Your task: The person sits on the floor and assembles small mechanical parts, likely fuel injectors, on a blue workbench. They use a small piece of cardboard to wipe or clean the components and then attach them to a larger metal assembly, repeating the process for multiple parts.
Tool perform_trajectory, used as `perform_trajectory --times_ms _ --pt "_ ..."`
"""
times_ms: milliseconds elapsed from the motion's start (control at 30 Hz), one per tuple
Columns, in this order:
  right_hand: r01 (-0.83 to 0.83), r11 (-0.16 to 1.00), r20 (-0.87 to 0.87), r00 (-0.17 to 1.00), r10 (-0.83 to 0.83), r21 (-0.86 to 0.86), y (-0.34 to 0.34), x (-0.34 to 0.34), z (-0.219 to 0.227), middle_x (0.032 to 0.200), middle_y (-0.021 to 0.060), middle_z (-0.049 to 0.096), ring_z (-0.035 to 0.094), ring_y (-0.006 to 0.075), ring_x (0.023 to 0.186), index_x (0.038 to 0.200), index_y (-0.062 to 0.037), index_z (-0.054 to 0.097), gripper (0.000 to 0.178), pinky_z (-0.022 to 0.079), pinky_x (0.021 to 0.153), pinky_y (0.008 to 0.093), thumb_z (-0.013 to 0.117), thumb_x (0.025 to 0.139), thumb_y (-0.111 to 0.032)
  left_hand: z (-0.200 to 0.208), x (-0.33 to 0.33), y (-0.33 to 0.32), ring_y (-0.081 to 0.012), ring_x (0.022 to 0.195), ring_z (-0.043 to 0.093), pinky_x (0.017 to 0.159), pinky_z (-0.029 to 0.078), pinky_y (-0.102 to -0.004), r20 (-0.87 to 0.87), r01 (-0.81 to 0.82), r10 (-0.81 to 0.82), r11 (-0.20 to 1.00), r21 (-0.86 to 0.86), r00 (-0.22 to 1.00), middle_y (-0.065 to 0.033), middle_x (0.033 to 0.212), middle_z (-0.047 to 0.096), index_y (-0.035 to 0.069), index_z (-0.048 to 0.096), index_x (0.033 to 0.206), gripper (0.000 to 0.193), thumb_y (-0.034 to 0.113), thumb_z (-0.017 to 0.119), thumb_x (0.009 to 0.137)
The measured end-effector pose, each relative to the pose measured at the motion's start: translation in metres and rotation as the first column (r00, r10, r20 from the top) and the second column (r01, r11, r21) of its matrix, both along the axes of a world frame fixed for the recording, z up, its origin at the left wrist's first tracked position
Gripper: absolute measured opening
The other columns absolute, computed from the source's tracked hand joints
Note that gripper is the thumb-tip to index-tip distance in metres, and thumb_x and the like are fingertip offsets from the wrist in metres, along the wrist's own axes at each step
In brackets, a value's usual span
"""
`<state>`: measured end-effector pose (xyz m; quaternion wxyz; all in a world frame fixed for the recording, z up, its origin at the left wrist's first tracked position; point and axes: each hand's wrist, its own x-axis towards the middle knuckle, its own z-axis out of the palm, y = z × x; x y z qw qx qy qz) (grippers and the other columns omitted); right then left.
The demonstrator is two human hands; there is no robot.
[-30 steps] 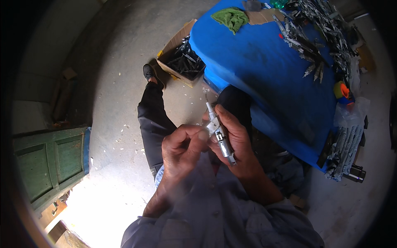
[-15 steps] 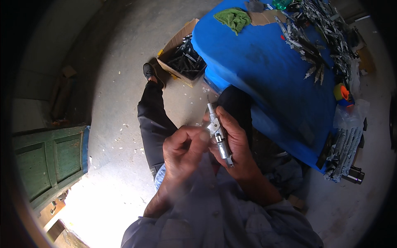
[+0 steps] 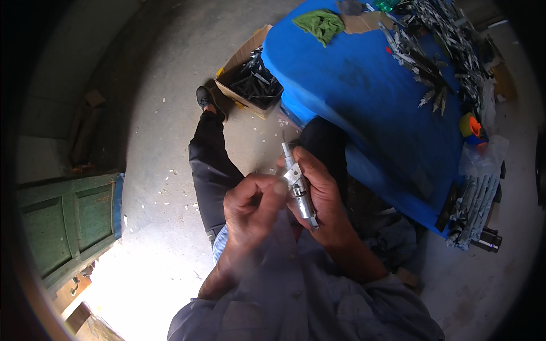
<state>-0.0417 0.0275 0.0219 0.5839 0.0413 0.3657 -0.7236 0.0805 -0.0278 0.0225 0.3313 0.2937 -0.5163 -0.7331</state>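
Observation:
In front of my body a slim silver metal mechanism (image 3: 303,207) lies tilted in my right hand (image 3: 324,193). It has a shiny round barrel, a cut-out above that, and a thin pale rod at the far end. My right fingers are closed round it, with the thumb along its right side. A small flat metal plate (image 3: 293,173) with a hole sits across its middle. My left hand (image 3: 250,207) is closed in a pinch at the plate's left edge. The fingertips are slightly blurred there, and part of the mechanism's underside is hidden by my right palm.
At the right stands a table under a blue cloth (image 3: 364,74). It bears a green rag (image 3: 319,25), piled metal parts (image 3: 424,65) and a tape roll (image 3: 470,126). A cardboard box (image 3: 242,99) of dark parts is on the floor. Green panelling (image 3: 68,224) stands at left.
The mechanism has turned slightly in my right hand, its far rod shifting a little left and its near end too. My left hand keeps almost the same pinch and place.

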Motion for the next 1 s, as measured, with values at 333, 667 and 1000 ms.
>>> perform_trajectory --times_ms 333,667,1000 --pt "-0.074 0.997 0.063 0.995 0.074 -0.001 0.002 -0.004 -0.004 0.074 0.0007 0.061 0.054 0.0086 0.058 0.103 -0.0037 0.064 0.035 0.041 0.051 0.0249 0.058 0.102 -0.038 0.005 -0.003 -0.002 -0.0034 0.053 0.051 0.047 0.039 -0.0201 -0.049 0.033 -0.033 0.999 0.004 0.998 -0.0034 0.071 0.066 0.000 0.064 0.099 0.016 0.016 0.066 0.101" --pt "-0.101 0.995 0.132 0.986 0.101 -0.007 0.001 -0.006 0.002 0.075 0.0020 0.061 0.057 0.0101 0.061 0.099 -0.0043 0.064 0.035 0.045 0.054 0.0252 0.060 0.101 -0.039 0.004 0.001 -0.005 -0.0030 0.055 0.052 0.048 0.040 -0.0200 -0.052 0.073 -0.072 0.997 0.013 0.996 -0.0025 0.073 0.065 -0.001 0.064 0.099 0.017 0.016 0.066 0.101" --pt "-0.124 0.992 0.147 0.981 0.124 -0.010 0.001 -0.008 0.004 0.077 0.0052 0.064 0.060 0.0146 0.063 0.099 -0.0021 0.064 0.035 0.051 0.058 0.0319 0.060 0.101 -0.037 0.001 0.000 -0.005 -0.0031 0.055 0.052 0.048 0.040 -0.0200 -0.045 0.046 -0.045 0.998 0.034 0.998 -0.0026 0.074 0.065 -0.002 0.064 0.098 0.015 0.013 0.066 0.101"
